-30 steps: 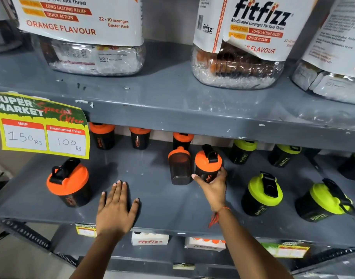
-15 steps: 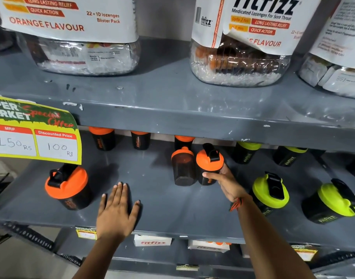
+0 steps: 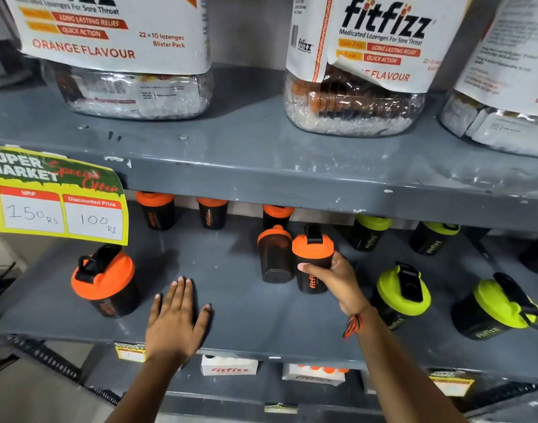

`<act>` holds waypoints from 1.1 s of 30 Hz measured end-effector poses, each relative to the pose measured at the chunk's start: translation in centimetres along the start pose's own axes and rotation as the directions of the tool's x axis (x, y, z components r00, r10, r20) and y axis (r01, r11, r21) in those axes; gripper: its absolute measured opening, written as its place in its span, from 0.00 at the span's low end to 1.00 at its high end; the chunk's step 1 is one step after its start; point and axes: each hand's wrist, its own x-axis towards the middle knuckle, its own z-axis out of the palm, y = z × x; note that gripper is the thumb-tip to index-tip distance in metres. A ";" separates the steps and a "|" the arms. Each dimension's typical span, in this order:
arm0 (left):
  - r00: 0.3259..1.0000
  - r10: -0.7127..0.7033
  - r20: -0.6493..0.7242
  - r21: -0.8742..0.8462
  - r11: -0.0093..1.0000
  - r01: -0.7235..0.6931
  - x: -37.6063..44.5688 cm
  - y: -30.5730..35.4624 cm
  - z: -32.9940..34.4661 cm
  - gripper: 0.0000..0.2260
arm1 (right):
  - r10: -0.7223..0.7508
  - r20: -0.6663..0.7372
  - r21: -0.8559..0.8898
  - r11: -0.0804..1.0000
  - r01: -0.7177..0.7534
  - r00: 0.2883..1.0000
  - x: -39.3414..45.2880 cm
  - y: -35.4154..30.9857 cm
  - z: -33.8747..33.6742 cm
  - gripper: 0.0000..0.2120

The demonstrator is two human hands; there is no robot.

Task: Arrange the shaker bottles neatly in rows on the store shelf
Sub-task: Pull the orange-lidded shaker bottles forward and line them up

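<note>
Black shaker bottles stand on the grey middle shelf [image 3: 246,325]. My right hand [image 3: 335,279] grips an orange-lidded shaker [image 3: 312,257] at mid shelf, right beside a dark shaker with a small orange cap [image 3: 274,257]. My left hand [image 3: 176,319] lies flat and open on the shelf near the front edge. Another orange-lidded shaker [image 3: 106,282] stands at the front left. Three orange-lidded shakers line the back, the leftmost [image 3: 156,210] partly hidden by the upper shelf. Green-lidded shakers fill the right, one at the front [image 3: 402,294] and one further right [image 3: 500,306].
The upper shelf [image 3: 292,166] overhangs the back row and carries large lozenge jars [image 3: 353,87]. A yellow price sign [image 3: 57,196] hangs from its front edge at left. Small white boxes [image 3: 228,369] sit on the shelf below. Bare shelf lies between the left shaker and my right hand.
My right hand has closed round the orange-lidded shaker's body from the right side. The left hand has stayed flat on the shelf. The view has shifted slightly.
</note>
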 end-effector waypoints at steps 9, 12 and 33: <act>0.999 0.020 0.044 -0.001 1.000 -0.020 -0.5 -0.2 -0.2 0.37 | 0.108 0.004 0.047 0.993 -0.108 0.994 -4.8 -2.5 0.3 0.32; 0.999 0.026 0.044 0.003 1.000 -0.026 -0.9 -0.3 -0.4 0.37 | 0.112 0.024 0.069 0.991 -0.114 0.993 -5.9 -3.4 0.9 0.32; 0.998 -0.028 0.064 0.022 0.999 0.027 -3.1 -1.5 -1.8 0.41 | -0.036 0.060 -0.042 0.998 0.038 0.998 -6.6 -3.7 12.3 0.42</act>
